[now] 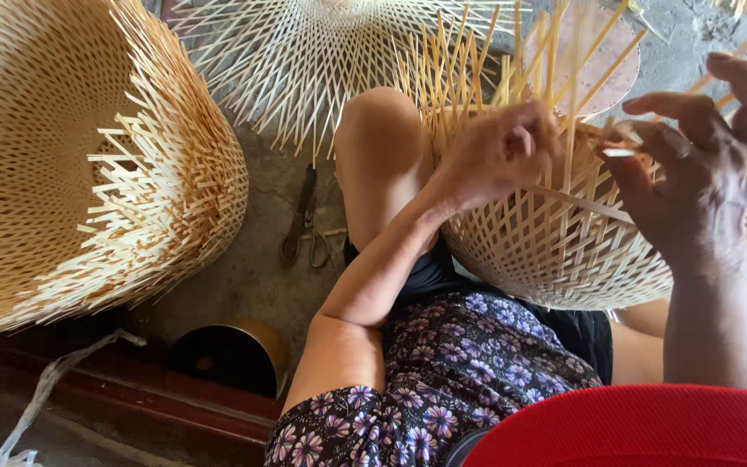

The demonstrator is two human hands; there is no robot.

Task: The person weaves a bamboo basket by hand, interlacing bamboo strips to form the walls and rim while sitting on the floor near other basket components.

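A half-woven bamboo basket rests on my lap, its loose strips standing up from the rim. My left hand is closed around several of those upright strips at the basket's near edge. My right hand is at the right side of the rim, thumb and fingers pinching the end of a single thin strip, the other fingers spread. A long strip runs slantwise between the two hands.
A large woven bamboo basket lies on its side at the left, cut ends bristling. A flat woven piece with radiating strips lies ahead. Scissors lie on the concrete floor. A dark round tin stands by my left side.
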